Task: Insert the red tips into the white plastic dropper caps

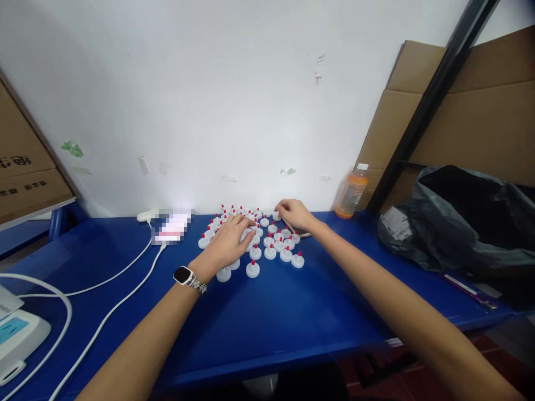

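Cardboard box at far left, dark printing on the side, contents hidden. White device with a blue panel below it, by the left edge of the blue worktop. White cables at left, one running to a phone partly masked by blocks, beside a white plug. Left hand palm down over white caps with red tips, watch on the wrist; grip wide, thumb apart from fingers. White caps grouped at rear middle of the worktop, most with tips upward. Right hand at back right of the group; grip narrow, closed on one white cap. Flat dark object below the right wrist. Bottle upright near the wall, white lid on, orange liquid inside, level unclear. Black plastic bag at right, pale label on its side, contents hidden.
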### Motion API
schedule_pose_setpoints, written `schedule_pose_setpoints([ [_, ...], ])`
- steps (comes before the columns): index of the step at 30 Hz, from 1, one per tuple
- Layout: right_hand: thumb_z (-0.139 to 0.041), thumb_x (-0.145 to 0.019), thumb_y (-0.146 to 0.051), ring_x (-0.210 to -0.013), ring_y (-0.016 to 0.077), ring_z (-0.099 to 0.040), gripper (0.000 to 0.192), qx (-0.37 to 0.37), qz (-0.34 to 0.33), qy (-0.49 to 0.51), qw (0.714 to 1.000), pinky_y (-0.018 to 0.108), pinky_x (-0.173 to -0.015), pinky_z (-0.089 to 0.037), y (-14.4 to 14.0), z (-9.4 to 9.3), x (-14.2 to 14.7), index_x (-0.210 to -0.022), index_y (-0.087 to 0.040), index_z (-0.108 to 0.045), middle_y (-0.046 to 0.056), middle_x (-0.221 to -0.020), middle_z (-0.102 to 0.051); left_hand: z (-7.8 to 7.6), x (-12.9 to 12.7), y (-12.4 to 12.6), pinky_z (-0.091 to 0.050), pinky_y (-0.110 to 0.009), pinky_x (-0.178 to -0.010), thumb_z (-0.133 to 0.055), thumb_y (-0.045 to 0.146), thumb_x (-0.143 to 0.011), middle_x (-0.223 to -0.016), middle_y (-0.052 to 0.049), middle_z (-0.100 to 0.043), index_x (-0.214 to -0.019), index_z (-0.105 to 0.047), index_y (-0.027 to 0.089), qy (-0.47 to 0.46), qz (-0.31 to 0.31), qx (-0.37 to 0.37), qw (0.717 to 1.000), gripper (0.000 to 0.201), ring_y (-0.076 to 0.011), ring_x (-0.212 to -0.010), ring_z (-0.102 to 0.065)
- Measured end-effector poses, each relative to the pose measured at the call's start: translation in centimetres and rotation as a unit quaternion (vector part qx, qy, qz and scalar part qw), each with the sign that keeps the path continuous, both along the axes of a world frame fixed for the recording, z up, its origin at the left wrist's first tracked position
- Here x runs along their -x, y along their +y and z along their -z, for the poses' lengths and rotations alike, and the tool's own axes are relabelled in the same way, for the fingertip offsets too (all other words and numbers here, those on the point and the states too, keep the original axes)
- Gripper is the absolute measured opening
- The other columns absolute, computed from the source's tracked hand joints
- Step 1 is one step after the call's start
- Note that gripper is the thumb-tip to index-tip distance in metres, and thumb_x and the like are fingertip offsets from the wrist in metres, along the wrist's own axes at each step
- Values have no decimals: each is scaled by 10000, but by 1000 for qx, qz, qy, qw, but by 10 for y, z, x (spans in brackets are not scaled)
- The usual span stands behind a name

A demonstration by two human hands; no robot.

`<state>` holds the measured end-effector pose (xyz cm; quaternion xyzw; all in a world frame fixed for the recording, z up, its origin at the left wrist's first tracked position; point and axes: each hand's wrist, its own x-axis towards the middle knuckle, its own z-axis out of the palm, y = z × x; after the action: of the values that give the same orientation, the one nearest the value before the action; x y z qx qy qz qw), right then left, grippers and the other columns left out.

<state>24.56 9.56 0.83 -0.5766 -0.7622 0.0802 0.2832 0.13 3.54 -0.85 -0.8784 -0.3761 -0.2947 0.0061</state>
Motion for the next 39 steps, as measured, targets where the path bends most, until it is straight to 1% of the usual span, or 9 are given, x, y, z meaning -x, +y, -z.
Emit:
schedule_pose_setpoints([
  [6,-568,-863,-279,-817,180,-641,219,7,61,-69,996,268,-733,-412,10,4,-38,-972,-175,-727,71,-916,-740,-13,-24,17,-463,-469,-936,-386,344,-999,-1088,-101,-617,-1100,-612,190,41,11,9,999,291,-271,-1055,-553],
  [13,-617,-845,-327,-997,241,-612,235,5,51,-116,992,400,-949,-335,31,11,-19,-1008,-192,-718,74,-922,-743,-5,-38,19,-455,-464,-950,-399,328,-998,-1093,-91,-609,-1092,-617,193,11,-1,2,1000,274,-264,-1052,-547],
  [18,-608,-833,-240,-951,222,-630,135,9,51,-87,995,406,-964,-319,43,17,-8,-880,-175,-717,70,-906,-744,-2,-31,13,-455,-459,-952,-420,309,-989,-1089,-80,-601,-1074,-621,209,-6,2,0,1000,239,-258,-1053,-543],
  [23,-558,-876,-267,-859,164,-644,169,-16,34,9,999,320,-873,-404,17,8,-1,-916,-172,-691,48,-909,-739,-4,-27,6,-447,-458,-984,-441,315,-982,-1139,-90,-584,-1161,-582,207,-30,5,-21,999,252,-261,-1086,-530],
  [27,-599,-868,-359,-728,142,-626,227,-7,-100,219,970,253,-668,-449,-24,1,15,-915,-150,-673,44,-831,-724,-3,-28,-1,-438,-477,-1007,-471,386,-972,-1239,-112,-569,-1296,-495,201,-42,0,-24,999,373,-286,-1162,-510],
  [30,-582,-886,-420,-662,128,-583,284,-7,-144,242,959,249,-621,-429,-49,-1,23,-906,-155,-683,28,-799,-713,2,-26,-1,-459,-483,-960,-444,403,-986,-1201,-110,-612,-1275,-504,185,-16,-2,1,1000,367,-287,-1108,-545],
  [32,-520,-927,-414,-651,126,-566,304,-18,-130,212,968,256,-636,-422,-58,-1,22,-925,-160,-686,28,-803,-713,6,-22,1,-463,-480,-951,-413,393,-1000,-1194,-108,-625,-1254,-517,178,-7,0,9,1000,349,-283,-1101,-551],
  [35,-557,-901,-345,-740,156,-576,221,-27,-95,70,993,297,-737,-404,-60,3,14,-890,-186,-710,25,-810,-717,8,-18,2,-457,-484,-970,-415,389,-997,-1219,-114,-622,-1248,-526,172,-7,-2,15,1000,349,-289,-1130,-542],
  [39,-633,-842,-333,-943,240,-551,162,-24,-79,-107,991,403,-896,-310,-55,8,12,-790,-224,-740,28,-769,-705,6,-19,-1,-460,-486,-973,-429,379,-985,-1201,-109,-631,-1230,-544,182,-2,0,19,1000,335,-290,-1124,-545],
])
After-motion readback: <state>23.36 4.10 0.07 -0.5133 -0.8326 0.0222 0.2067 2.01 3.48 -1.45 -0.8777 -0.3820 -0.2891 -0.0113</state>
